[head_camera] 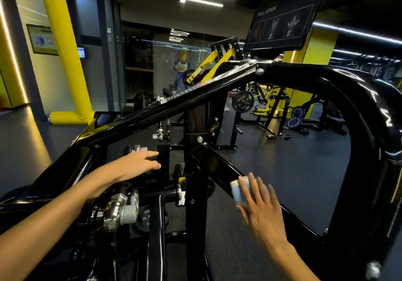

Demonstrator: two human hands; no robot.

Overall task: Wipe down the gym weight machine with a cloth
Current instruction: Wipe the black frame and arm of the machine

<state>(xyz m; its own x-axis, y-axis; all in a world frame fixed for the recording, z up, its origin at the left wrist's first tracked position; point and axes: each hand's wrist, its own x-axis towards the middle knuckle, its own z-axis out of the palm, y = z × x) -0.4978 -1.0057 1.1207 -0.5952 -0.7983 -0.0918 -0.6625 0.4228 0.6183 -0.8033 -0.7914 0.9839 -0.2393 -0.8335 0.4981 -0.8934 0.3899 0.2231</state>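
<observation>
A black pull-down weight machine (165,108) fills the view, with a long sloping top bar and a shorter diagonal brace (217,167) low in the middle. My right hand (261,204) lies flat with straight fingers on a pale blue-white cloth (237,190), pressing it against the lower part of that brace. My left hand (134,165) reaches forward under the top bar, its fingers extended and resting against a black bracket plate (163,161) of the machine. It holds nothing.
A chrome weight peg (118,210) juts out under my left forearm. A black sign reading PULL DOWN (282,23) stands above the frame. Yellow pillars (65,48), yellow-black machines (269,108) and weight plates stand on the dark floor behind.
</observation>
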